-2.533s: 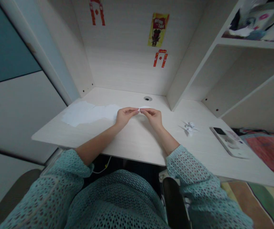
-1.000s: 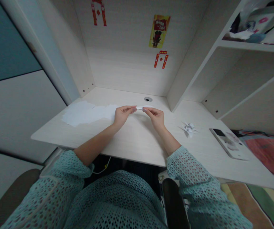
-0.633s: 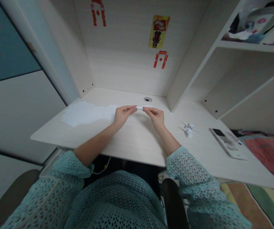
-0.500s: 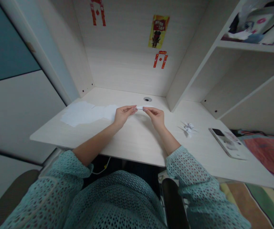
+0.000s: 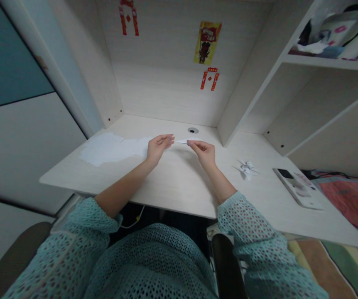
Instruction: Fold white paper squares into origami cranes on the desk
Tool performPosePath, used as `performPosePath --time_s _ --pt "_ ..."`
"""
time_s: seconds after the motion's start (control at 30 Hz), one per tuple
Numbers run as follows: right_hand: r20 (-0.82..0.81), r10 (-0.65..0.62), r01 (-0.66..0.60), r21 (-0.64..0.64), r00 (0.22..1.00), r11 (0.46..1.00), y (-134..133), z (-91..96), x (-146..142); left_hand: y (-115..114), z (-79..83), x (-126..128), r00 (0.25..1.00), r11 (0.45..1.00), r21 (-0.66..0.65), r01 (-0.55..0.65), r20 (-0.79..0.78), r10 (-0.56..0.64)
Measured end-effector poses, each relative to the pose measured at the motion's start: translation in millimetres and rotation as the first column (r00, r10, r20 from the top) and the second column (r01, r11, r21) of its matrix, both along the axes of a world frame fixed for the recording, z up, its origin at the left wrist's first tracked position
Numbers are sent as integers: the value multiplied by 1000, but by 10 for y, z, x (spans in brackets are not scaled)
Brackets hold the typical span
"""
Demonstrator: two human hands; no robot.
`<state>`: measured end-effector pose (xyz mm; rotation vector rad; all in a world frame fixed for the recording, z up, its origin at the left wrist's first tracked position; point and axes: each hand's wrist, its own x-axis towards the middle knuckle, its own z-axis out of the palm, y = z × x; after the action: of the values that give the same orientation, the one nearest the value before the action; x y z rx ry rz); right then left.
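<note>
Between the thumb and fingers of my right hand (image 5: 205, 153) is a narrow folded piece of white paper (image 5: 182, 141), its pointed end toward the left. My left hand (image 5: 159, 148) is just off that end, fingers stretched out and slightly apart, apparently holding nothing. Both hands are above the middle of the pale desk (image 5: 172, 182). White paper sheets (image 5: 110, 147) lie spread and overlapping to the left of my left hand. Right of my right hand sits a small cluster of folded white paper pieces (image 5: 246, 168) with pointed ends.
A phone in a pale case (image 5: 297, 187) lies at the desk's right side. Behind my hands is a round cable hole (image 5: 193, 130). An upright panel (image 5: 244, 83) divides the back, and a chair armrest (image 5: 228, 265) is below the front edge.
My left hand has let go of the folded paper and moved slightly left, its fingers loosening. My right hand keeps its pinch almost in place, and more of the paper's pointed end shows.
</note>
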<state>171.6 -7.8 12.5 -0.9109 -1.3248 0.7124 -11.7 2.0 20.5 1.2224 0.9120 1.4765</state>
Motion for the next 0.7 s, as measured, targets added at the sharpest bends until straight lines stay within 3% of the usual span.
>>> performPosePath --time_s 0.17,0.4,0.7 --pt "34 19 -20 14 999 1000 -32 16 -26 -100 9 97 983 993 60 100 -163 -89" --pt "68 58 -59 7 996 998 -41 17 -32 -90 -10 127 995 997 11 72 -74 -71" --pt "-92 63 -69 -74 994 995 -68 37 -84 -78 -39 138 998 998 -8 66 -14 -66"
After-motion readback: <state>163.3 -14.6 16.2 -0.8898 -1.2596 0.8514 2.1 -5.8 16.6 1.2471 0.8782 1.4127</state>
